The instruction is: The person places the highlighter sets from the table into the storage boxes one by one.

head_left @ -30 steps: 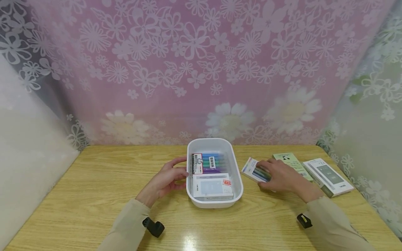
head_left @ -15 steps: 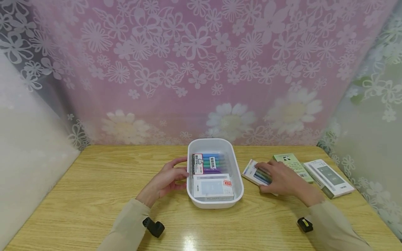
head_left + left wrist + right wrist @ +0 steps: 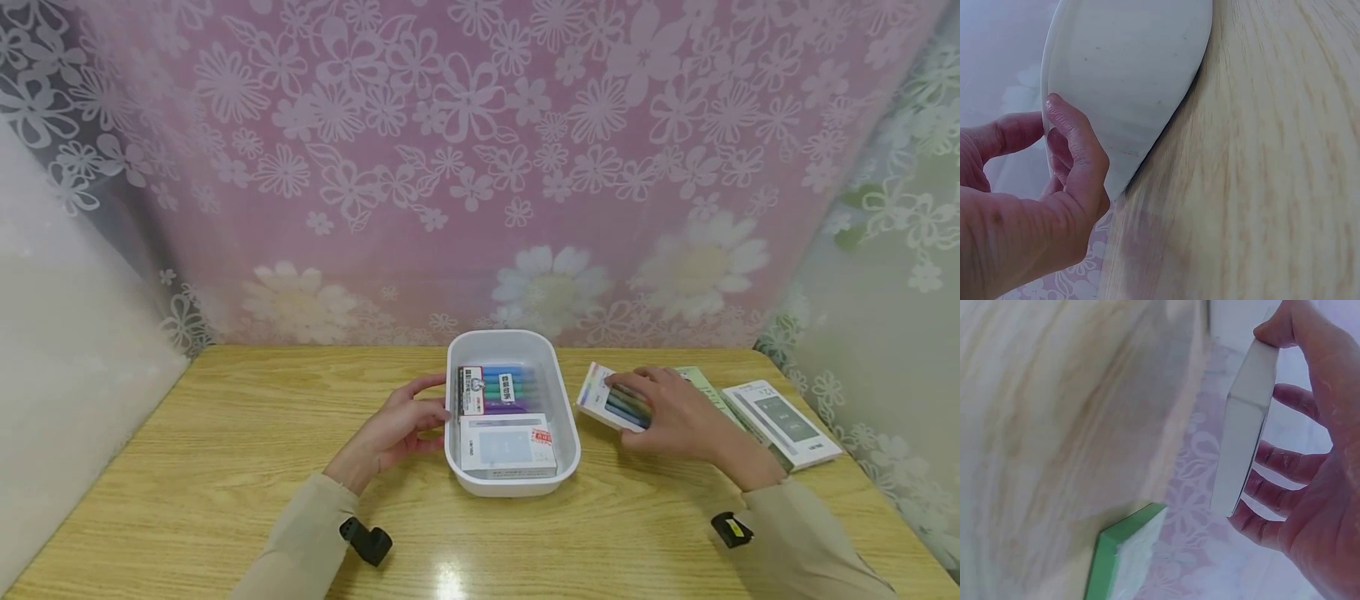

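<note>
My right hand [image 3: 671, 417] grips a white box of pens [image 3: 596, 396] by its edges, a window showing their muted colours. The right wrist view shows this box [image 3: 1238, 440] tilted and apart from the table, thumb at one edge and fingertips at the other. My left hand [image 3: 397, 429] touches the left side of a white plastic basket [image 3: 564, 400], fingertips right at the rim and outer wall [image 3: 1129, 69]. In the basket lie a clear pack of blue, green and purple pens [image 3: 517, 387] and a white box with a pale window [image 3: 506, 450].
A green box [image 3: 701, 383] lies partly hidden behind my right hand. Beside it, further right, is a white box with a dark window [image 3: 787, 421]. A flowered curtain [image 3: 420, 208] hangs behind the wooden table [image 3: 247, 433] and at its sides.
My right hand has raised the box of pens a little and tilted it, and now covers more of the green box. The left hand and basket stay where they were.
</note>
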`<state>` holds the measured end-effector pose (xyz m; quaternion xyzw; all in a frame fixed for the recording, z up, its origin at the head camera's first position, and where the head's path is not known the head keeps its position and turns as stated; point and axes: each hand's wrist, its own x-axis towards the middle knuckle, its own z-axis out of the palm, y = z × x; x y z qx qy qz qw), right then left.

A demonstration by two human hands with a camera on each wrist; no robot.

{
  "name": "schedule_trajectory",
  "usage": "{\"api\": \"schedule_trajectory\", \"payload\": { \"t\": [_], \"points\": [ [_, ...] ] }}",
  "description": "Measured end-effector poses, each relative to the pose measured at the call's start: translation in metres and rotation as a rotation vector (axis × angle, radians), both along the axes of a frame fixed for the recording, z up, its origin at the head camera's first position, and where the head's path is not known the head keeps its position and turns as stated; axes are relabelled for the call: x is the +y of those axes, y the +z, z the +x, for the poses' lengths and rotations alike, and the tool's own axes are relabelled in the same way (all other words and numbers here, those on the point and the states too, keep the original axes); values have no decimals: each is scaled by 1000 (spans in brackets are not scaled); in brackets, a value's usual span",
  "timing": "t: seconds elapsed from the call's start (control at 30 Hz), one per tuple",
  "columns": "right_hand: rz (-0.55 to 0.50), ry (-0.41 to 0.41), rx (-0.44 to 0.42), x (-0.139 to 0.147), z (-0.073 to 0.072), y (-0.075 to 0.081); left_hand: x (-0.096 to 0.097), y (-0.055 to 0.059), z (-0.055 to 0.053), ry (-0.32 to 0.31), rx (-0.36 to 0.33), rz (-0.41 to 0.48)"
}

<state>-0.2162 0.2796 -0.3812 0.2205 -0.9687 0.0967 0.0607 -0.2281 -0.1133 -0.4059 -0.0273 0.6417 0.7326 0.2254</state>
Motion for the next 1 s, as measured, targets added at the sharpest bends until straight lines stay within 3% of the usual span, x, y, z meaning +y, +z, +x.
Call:
{"api": "schedule_trajectory", "payload": {
  "t": [0.57, 1.0],
  "points": [
    [20, 23, 64, -10, 8, 24, -1, 2, -1, 2, -14, -4],
    [-15, 120, 135, -37, 10, 36, -1, 0, 0, 1, -13, 4]
  ]
}}
